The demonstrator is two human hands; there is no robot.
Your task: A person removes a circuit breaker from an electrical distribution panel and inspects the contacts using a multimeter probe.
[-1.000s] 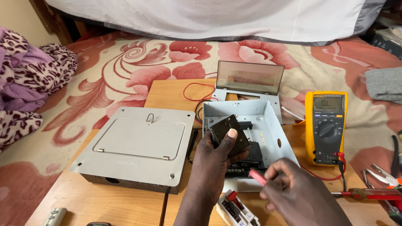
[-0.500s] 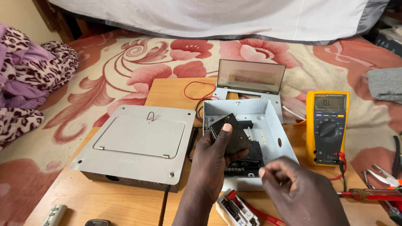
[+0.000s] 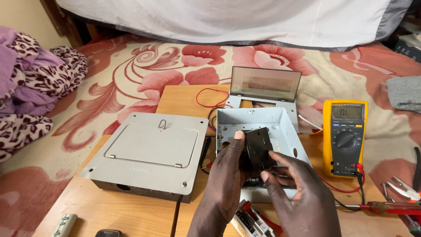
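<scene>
— Head view, biggest things first: what sits on the wooden table (image 3: 131,206)?

— Largest is the closed grey metal box (image 3: 149,153) on the left half, lid up, near the front edge. Right of it, about mid-table, stands the open grey enclosure (image 3: 258,125) with its tinted hinged cover (image 3: 265,84) raised toward the far edge. A yellow multimeter (image 3: 345,137) lies by the right edge, its red lead (image 3: 337,186) trailing toward the front.

— And what has changed in the last second?

— The right hand (image 3: 298,197) held something small and red-tipped down near the front edge a second ago; that is no longer seen in it. It has come up, and its fingers now touch the black breaker-like module (image 3: 258,149) from the right.

— So where is the module?

— Held just over the open enclosure's lower part, in the left hand (image 3: 228,175), thumb on its left face, fingers wrapped behind. It has barely moved.

— What does that mean for the work?

— My judgement: both hands now grasp the one part, so it has gone from being held up to being worked on or steered, above the enclosure.

— Smaller things?

— A red screwdriver and pliers (image 3: 401,197) at the front right corner, and another small module (image 3: 250,219) at the front edge, below the wrists.
</scene>
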